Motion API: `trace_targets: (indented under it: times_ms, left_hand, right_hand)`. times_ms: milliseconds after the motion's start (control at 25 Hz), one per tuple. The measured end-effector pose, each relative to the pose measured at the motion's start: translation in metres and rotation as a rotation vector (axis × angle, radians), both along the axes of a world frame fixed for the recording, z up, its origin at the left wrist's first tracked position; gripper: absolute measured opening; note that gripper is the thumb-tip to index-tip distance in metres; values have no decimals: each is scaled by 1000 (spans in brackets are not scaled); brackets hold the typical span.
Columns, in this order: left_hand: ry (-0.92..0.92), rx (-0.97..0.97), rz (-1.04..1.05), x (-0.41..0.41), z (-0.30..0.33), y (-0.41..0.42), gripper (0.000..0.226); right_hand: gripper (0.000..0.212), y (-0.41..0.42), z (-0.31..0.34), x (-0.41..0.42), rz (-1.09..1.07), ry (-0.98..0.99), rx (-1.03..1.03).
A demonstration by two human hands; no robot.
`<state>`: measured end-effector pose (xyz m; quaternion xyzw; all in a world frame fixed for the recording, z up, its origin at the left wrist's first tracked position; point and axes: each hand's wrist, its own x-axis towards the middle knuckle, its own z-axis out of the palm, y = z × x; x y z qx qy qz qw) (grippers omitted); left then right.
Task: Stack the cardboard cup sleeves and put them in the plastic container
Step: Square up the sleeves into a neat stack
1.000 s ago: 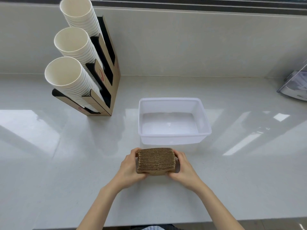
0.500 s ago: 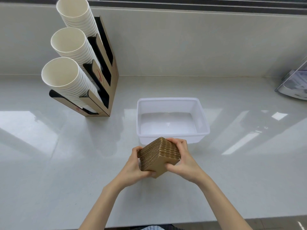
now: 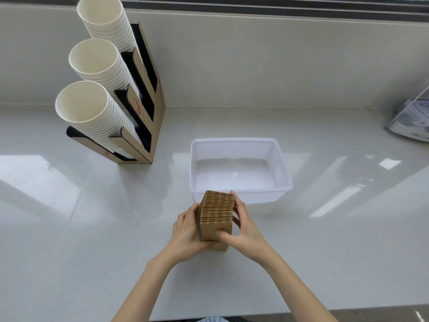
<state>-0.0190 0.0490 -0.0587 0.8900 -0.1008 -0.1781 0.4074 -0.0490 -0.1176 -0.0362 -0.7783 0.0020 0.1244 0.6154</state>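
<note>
A thick stack of brown corrugated cardboard cup sleeves (image 3: 216,214) is held between both hands just in front of the plastic container. My left hand (image 3: 185,231) presses its left side and my right hand (image 3: 246,231) grips its right side, thumb across the front face. The stack stands on its narrow end, its ribbed edges facing up. The translucent white plastic container (image 3: 282,163) sits right behind it with nothing inside.
A cardboard cup dispenser (image 3: 148,108) with three slanted stacks of white paper cups (image 3: 92,108) stands at the back left on the white counter (image 3: 69,228). A clear holder (image 3: 411,122) sits at the far right edge. A wall runs along the back.
The stack has been turned from lying wide between my hands to standing on its narrow end, and it has moved slightly toward the container.
</note>
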Motion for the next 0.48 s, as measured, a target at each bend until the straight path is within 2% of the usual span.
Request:
trace_targets:
  times_ms: [160,320,480]
  left_hand:
    - [56,-74,19,-3,-1,6,105]
    - [126,-209,66,-6,3,10,98]
    - [192,-267,22,-4,14,14,75]
  right_hand:
    - [80,4,-9,-1,84,24,13]
    - [75,4,-9,2,61,49,47]
    - [63,-1,-3,3,10,130,175]
